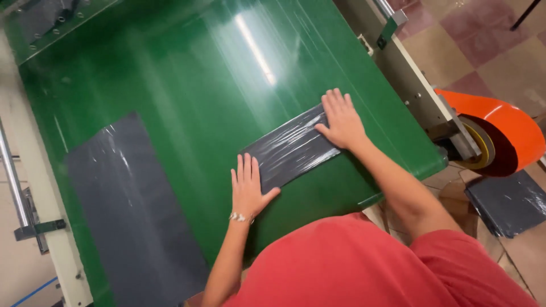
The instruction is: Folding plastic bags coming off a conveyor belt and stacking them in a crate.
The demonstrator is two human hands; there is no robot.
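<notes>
A small dark grey plastic bag point(290, 149) lies flat and crinkled on the green conveyor belt point(187, 74). My left hand point(248, 187) rests flat on the belt at the bag's near left end, fingers together, a bracelet on the wrist. My right hand point(341, 119) presses flat on the bag's far right end, fingers spread slightly. Neither hand grips anything. A larger dark grey bag point(133, 216) lies flat on the belt to the left.
The belt's metal side frame point(409, 74) runs along the right, with an orange guard point(500, 131) over a wheel. A stack of dark grey bags point(509, 202) lies on the tiled floor at right. A metal rail point(14, 182) borders the left.
</notes>
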